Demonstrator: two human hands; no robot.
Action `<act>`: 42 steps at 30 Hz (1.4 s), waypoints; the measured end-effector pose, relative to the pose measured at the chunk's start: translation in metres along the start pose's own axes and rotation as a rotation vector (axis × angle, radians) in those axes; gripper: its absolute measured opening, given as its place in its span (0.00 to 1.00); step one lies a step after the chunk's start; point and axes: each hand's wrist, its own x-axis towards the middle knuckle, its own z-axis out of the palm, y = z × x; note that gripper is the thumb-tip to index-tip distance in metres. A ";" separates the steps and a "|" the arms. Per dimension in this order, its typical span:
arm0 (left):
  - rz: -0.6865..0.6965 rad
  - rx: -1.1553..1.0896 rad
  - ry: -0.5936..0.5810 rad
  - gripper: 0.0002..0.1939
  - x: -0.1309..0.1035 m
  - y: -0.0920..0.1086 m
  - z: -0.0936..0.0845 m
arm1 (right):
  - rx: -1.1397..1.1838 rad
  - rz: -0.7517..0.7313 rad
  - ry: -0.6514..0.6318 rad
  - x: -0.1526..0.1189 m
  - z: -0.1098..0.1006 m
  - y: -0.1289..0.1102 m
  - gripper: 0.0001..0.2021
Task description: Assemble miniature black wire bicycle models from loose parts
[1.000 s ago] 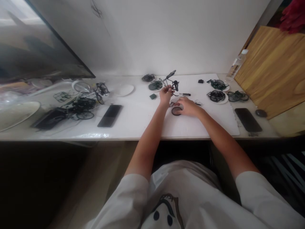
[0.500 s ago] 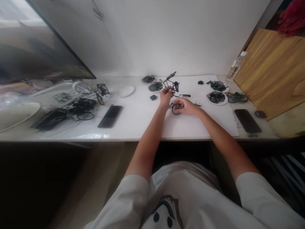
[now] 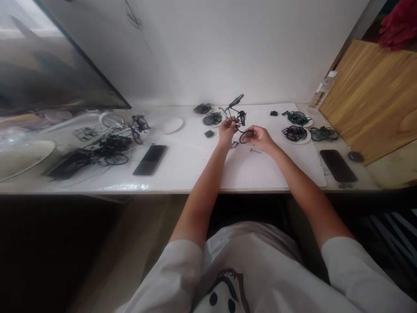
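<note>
My left hand point(image 3: 228, 128) is closed around a small black model bicycle frame point(image 3: 241, 117), which tilts above the white board. Its dark saddle or fender end points up toward the wall. Between the fingers of my right hand point(image 3: 259, 137) is a small black wheel point(image 3: 246, 137), held by its rim close to the lower end of the frame. Whether wheel and frame touch I cannot tell. On the board below lie a small thin metal piece point(image 3: 256, 151) and a little dark part point(image 3: 235, 144). A green block point(image 3: 209, 134) sits left of my left hand.
Plates of dark bicycle parts point(image 3: 295, 134) stand at the right, others point(image 3: 213, 118) at the back. Phones lie at the left point(image 3: 150, 160) and right point(image 3: 339, 165). Model bicycles point(image 3: 112, 145) crowd the left side. A bottle point(image 3: 322, 92) leans near a wooden panel point(image 3: 374, 100).
My right hand has lifted the wheel up and slightly right, closer to the frame. The thin metal piece on the board now shows. My left hand has barely moved.
</note>
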 end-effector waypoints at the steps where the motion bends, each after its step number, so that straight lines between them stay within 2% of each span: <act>1: 0.004 0.001 -0.008 0.10 0.001 -0.001 0.000 | 0.006 -0.017 0.023 0.000 -0.001 0.000 0.34; 7: 0.033 -0.010 -0.052 0.10 0.008 -0.009 -0.005 | 0.054 -0.138 0.161 0.006 -0.014 0.001 0.28; 13: 0.038 -0.021 -0.082 0.08 0.014 -0.015 -0.008 | 0.099 -0.193 0.300 0.018 -0.027 0.010 0.30; 16: 0.037 -0.023 -0.089 0.09 0.015 -0.016 -0.008 | 0.094 -0.132 0.409 0.021 -0.031 0.020 0.36; 19: 0.034 -0.014 -0.099 0.12 0.015 -0.016 -0.008 | 0.080 -0.077 0.464 0.024 -0.034 0.030 0.41; 25: 0.030 -0.015 -0.154 0.13 0.012 -0.016 -0.006 | 0.103 -0.029 0.547 0.031 -0.038 0.039 0.31; 29: 0.009 0.008 -0.216 0.14 0.008 -0.016 -0.004 | 0.100 -0.003 0.536 0.026 -0.038 0.035 0.28; 34: -0.006 0.070 -0.309 0.17 0.003 -0.016 -0.004 | 0.092 0.026 0.477 0.021 -0.030 0.024 0.13; 42: -0.002 0.113 -0.335 0.16 0.003 -0.020 -0.003 | 0.195 0.052 0.464 0.020 -0.023 0.015 0.07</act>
